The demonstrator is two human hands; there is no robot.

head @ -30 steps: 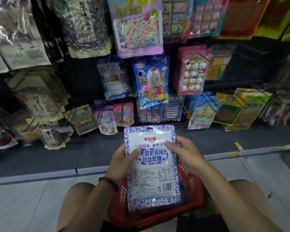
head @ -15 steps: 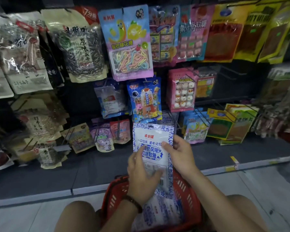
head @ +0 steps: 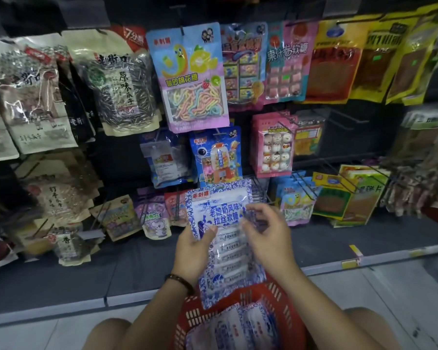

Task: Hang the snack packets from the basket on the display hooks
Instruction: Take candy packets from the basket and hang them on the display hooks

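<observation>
Above the red basket [head: 288, 311] at lower centre, the left hand [head: 192, 251] grips the blue-and-white candy packet [head: 220, 213] while the right hand [head: 271, 238] pinches its right edge.

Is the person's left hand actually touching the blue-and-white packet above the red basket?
Touching. The head view shows the left hand gripping the blue-and-white packet, with its thumb pressed over the packet's left edge.

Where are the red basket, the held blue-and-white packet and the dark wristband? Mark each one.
basket [head: 288, 314]: head view, its right wall.
packet [head: 225, 248]: head view, clear window between the hands.
wristband [head: 180, 281]: head view, middle of the band, left wrist.
</observation>
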